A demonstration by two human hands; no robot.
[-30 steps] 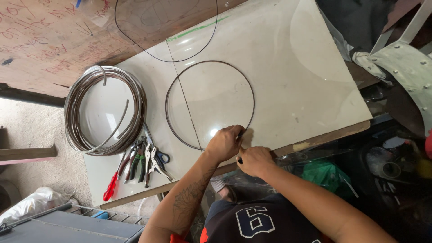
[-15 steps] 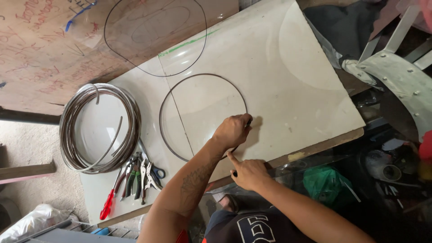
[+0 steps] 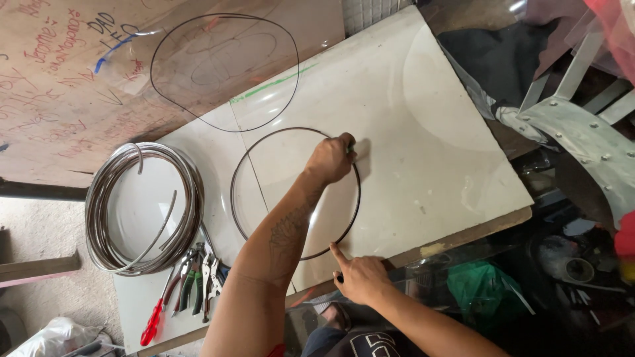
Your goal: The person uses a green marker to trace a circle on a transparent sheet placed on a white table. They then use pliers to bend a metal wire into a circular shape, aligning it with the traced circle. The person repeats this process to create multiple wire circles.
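Observation:
A dark wire ring [image 3: 246, 162] lies flat on a white board [image 3: 423, 132]. My left hand [image 3: 329, 160] reaches across to the ring's far right rim, fingers closed on the wire; a small dark tip shows at the fingertips, and I cannot tell what it is. My right hand [image 3: 360, 277] rests at the board's near edge. Its index finger is stretched out and presses the ring's near rim. That hand holds nothing.
A coil of thick grey wire [image 3: 106, 218] sits at the left. Pliers and a red-handled tool [image 3: 182, 291] lie below it. A larger thin wire loop [image 3: 159, 53] lies at the back on scribbled plywood. A riveted metal part [image 3: 582, 139] and a green bag [image 3: 486, 291] are at the right.
My left hand has slid from the ring's near edge along the right rim to its far side. My right hand stayed near the front edge, now pointing its index finger at the ring.

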